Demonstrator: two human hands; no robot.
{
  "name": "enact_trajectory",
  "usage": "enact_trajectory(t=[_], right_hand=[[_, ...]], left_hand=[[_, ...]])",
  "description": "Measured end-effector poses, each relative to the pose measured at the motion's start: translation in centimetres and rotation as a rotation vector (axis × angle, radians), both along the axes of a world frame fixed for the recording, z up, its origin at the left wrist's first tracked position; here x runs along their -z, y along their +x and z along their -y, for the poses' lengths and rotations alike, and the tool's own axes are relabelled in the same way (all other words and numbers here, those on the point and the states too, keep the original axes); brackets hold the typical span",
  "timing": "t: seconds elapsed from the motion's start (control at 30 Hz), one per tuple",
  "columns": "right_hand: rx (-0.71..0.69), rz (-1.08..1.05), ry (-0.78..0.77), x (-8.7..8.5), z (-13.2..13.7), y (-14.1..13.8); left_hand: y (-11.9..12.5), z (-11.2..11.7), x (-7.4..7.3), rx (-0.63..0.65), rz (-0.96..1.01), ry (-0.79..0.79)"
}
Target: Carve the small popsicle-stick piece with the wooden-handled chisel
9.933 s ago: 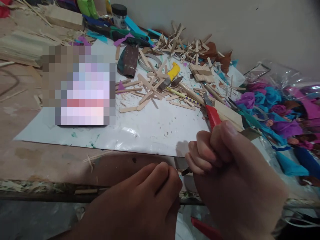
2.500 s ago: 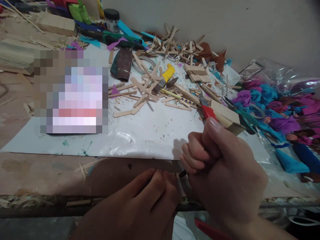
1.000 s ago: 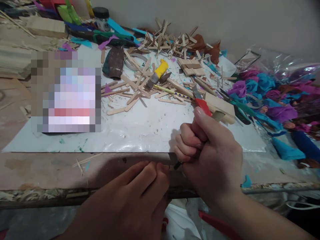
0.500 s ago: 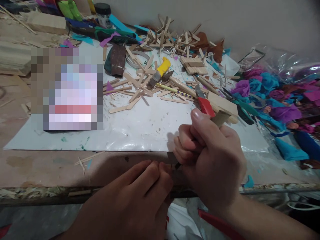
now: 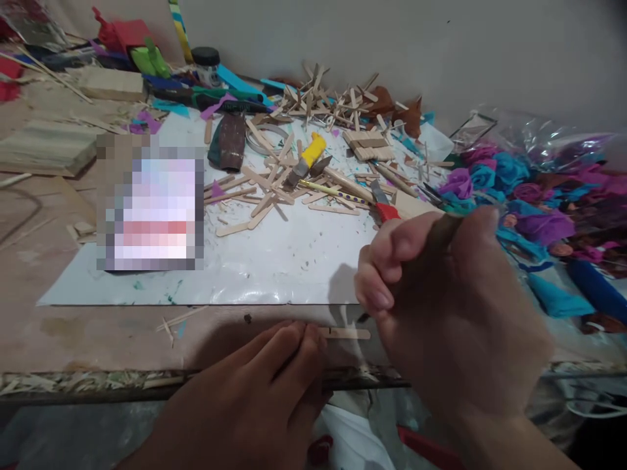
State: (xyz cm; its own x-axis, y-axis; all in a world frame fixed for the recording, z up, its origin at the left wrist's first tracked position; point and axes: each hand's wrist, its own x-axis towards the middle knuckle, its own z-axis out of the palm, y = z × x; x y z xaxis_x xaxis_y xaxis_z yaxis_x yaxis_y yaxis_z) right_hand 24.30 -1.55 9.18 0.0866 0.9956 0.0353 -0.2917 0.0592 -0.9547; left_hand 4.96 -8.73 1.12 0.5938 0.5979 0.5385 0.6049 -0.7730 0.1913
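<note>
My left hand (image 5: pixel 274 372) is at the front edge of the table, its fingers pressed together on one end of a craft stick (image 5: pixel 350 333). The stick's rounded right end sticks out over the wood and bears a short dark mark. Up and to the right, my right hand (image 5: pixel 455 307) is wrapped around a flat brownish tool (image 5: pixel 443 238), whose kind I cannot make out. A small dark tip shows below the fingers, just above the stick and apart from it.
A white sheet (image 5: pixel 274 281) covers the middle. On it lie loose craft sticks (image 5: pixel 264 202), a yellow-handled hammer (image 5: pixel 311 156), a red cutter (image 5: pixel 385 209), a dotted pencil (image 5: pixel 337 191) and a blurred-out screen (image 5: pixel 157 215). Crepe-paper flowers (image 5: pixel 543 222) crowd the right; wood blocks (image 5: pixel 49 147) sit left.
My right hand has moved right and turned, lifting the tool from beside my left fingers. The marked stick end has come into sight. The view has shifted slightly.
</note>
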Motion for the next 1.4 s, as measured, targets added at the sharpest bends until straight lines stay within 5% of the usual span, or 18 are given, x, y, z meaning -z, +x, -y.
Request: enact_trajectory(t=[0.27, 0.4, 0.7, 1.4], right_hand=[[-0.267, 0.117, -0.193, -1.1, -0.2, 0.8], [-0.228, 0.11, -0.248, -1.2, -0.5, 0.2], [-0.04, 0.021, -0.178, -0.6, 0.4, -0.1], [-0.404, 0.104, -0.305, -1.2, -1.0, 3.2]], left_hand=[[0.1, -2.0, -1.1, 0.126, -0.143, -0.013], [0.4, -2.6, -1.4, 0.124, -0.141, -0.046], [-0.3, 0.3, -0.2, 0.032, -0.068, -0.072], [-0.1, 0.1, -0.7, 0.023, -0.047, -0.077]])
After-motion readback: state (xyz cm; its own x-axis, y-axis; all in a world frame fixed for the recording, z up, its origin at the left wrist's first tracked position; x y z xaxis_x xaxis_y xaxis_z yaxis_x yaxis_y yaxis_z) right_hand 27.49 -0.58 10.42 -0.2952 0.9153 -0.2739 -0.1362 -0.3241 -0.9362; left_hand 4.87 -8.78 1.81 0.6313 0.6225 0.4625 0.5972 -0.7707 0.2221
